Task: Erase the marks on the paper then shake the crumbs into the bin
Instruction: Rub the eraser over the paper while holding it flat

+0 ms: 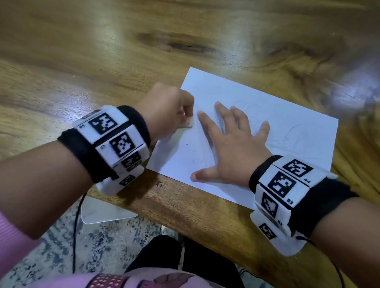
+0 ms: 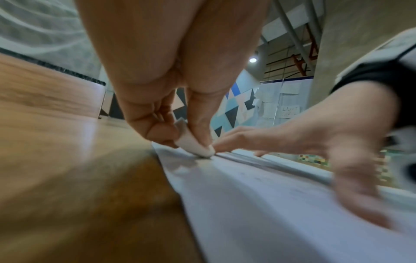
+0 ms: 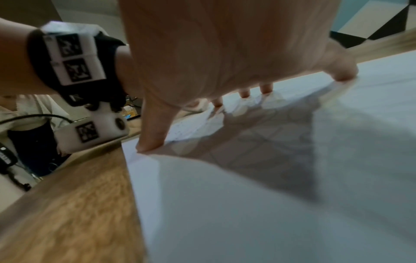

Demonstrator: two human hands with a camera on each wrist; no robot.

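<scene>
Left hand (image 1: 164, 110) pinches the eraser (image 2: 194, 146) against the paper (image 1: 288, 119); right hand (image 1: 232, 145), fingers spread flat, presses the paper onto the bench (image 1: 101, 46).

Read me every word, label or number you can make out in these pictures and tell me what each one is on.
"R4": right wristband, beside a square marker.
"R3": same wristband, one block lower.
Handwritten sign on the far wall: maybe "LIGHT", too blurred to be sure.
Left wristband labels: too small to read.
Paper: faint pencil lines, no words.
</scene>
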